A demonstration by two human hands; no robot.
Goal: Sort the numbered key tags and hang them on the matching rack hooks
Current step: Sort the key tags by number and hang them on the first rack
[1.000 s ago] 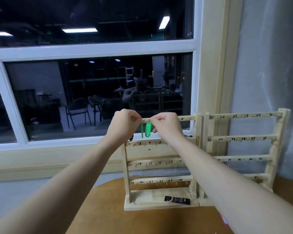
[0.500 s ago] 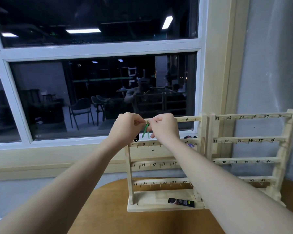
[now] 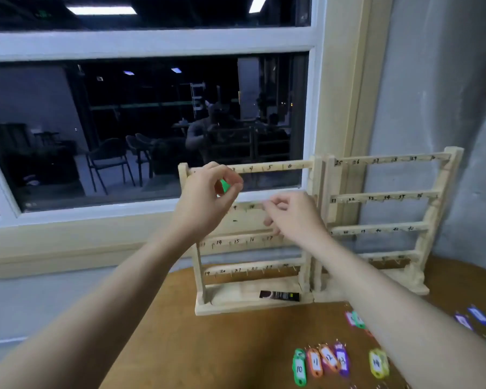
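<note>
Behind your wooden table [image 3: 208, 346] a dark window [image 3: 152, 122] is reflecting ceiling lights. Two numbered racks [image 3: 267, 167] are standing side by side; a green tag [image 3: 224, 185] is hanging near the top rail, your left hand [image 3: 205, 203] curling around it. Your right hand [image 3: 295, 217] is hovering, fingers loosely bent, empty. Five tags [image 3: 331, 362] are lying in a row nearby.

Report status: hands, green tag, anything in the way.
Left hand pinching green key tag at the left rack's top rail. Right hand loosely curled, empty. Nothing blocking.
</note>
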